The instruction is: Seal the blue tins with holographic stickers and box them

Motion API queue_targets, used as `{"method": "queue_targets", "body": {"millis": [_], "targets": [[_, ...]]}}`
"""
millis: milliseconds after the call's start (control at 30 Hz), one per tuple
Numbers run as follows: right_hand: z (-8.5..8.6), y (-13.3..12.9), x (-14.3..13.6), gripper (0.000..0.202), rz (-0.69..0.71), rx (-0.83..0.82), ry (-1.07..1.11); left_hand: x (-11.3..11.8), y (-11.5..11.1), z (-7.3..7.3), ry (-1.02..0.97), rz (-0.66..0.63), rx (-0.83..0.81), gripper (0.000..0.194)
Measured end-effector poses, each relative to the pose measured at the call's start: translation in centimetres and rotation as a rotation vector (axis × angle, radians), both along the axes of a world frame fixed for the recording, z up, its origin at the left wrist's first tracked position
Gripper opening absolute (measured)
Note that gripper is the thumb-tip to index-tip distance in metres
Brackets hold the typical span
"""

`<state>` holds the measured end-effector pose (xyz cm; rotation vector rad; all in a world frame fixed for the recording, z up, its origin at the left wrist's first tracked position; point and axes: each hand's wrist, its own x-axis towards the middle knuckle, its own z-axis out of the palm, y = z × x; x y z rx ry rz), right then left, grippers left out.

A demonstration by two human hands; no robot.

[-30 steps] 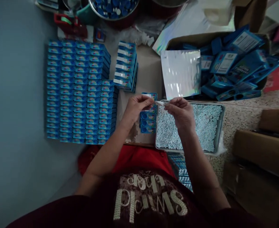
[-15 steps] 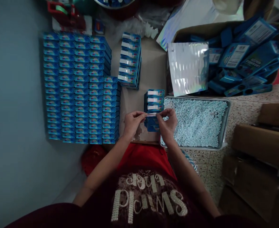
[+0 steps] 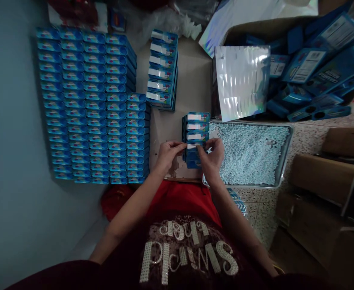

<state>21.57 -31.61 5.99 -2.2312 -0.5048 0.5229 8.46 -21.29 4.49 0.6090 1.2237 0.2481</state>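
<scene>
Between my two hands lies a small white strip [image 3: 191, 146] on one of the blue boxes in a short column [image 3: 194, 163]. My left hand [image 3: 168, 156] pinches the strip's left end, thumb and forefinger together. My right hand [image 3: 212, 156] is at its right end, with the thumb on the strip and the fingers curled. Boxes farther up this column carry white strips on their upward faces. Another group of strip-marked blue boxes [image 3: 159, 73] stands farther back. Many blue boxes in rows [image 3: 95, 108] fill the left side.
A metal tray [image 3: 285, 161] of small pale blue pieces sits right of my hands. Behind it, a shiny silver sheet [image 3: 243, 82] leans by a carton of blue packets [image 3: 305, 66]. Brown cardboard boxes [image 3: 324, 177] stand at the right.
The view has shifted slightly closer. The white strip has come down onto the box, and my right thumb has moved slightly inward over it.
</scene>
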Motion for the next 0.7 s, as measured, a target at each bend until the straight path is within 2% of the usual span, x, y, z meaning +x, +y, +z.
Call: {"method": "queue_targets", "body": {"millis": [67,167,233,300,367,467,567,633,700], "targets": [[0.2,0.0,0.3,0.034,-0.039,0.034,0.161,-0.1,-0.1,-0.7,-0.012,0.028,-0.092,0.042],[0.4,0.0,1.0,0.043,-0.06,0.129,0.46,0.1,-0.4,-1.8,0.0,0.081,-0.145,0.044],[0.6,0.0,1.5,0.042,-0.042,0.152,0.541,0.5,-0.6,-2.2,0.007,0.094,-0.159,0.048],[1.0,0.1,1.8,0.037,-0.011,0.144,0.565,1.0,-0.7,-2.0,0.024,0.089,-0.142,0.05],[1.4,0.2,1.9,0.036,0.017,0.111,0.553,1.3,-0.4,-1.2,0.06,0.066,-0.093,0.05],[1.4,0.3,1.7,0.039,0.046,0.045,0.489,1.1,1.1,0.8,0.167,-0.023,0.026,0.045],[0.3,-0.2,1.8,0.04,0.113,0.009,0.451,0.8,3.7,3.0,0.33,-0.101,0.277,0.035],[-0.6,-0.8,2.0,0.036,0.201,-0.005,0.418,2.1,5.9,4.4,0.407,-0.132,0.502,0.027],[-1.2,-1.6,2.7,0.036,0.318,0.002,0.402,5.7,8.4,5.4,0.389,-0.175,0.708,0.021]]}}
